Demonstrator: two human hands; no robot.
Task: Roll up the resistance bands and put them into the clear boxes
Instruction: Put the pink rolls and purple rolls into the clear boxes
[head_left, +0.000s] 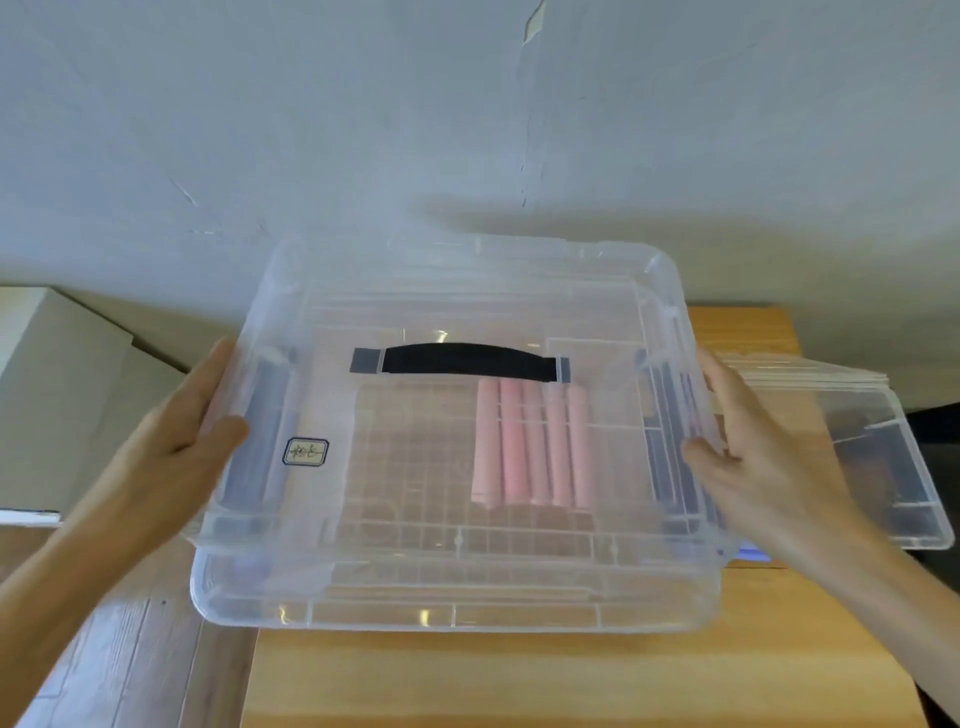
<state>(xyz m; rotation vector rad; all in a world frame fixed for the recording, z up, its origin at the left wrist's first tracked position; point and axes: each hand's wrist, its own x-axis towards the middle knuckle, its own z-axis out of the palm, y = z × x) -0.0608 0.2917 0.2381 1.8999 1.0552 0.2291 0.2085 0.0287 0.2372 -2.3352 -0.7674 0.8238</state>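
A clear box (457, 616) stands on the wooden table (519, 680). Several rolled pink resistance bands (530, 441) lie side by side inside it, right of centre, seen through the plastic. A clear lid (467, 265) with a black handle (467, 358) sits over the box, slightly askew. My left hand (192, 415) holds the lid's left edge, thumb on top. My right hand (753, 441) holds the right edge the same way. A small label (305, 451) shows near the lid's left side.
Another clear box or lid (893, 467) lies on the table to the right, partly behind my right hand. Pale cardboard boxes (62, 389) stand at the left. A grey wall rises just behind the table. Wooden floor shows at the lower left.
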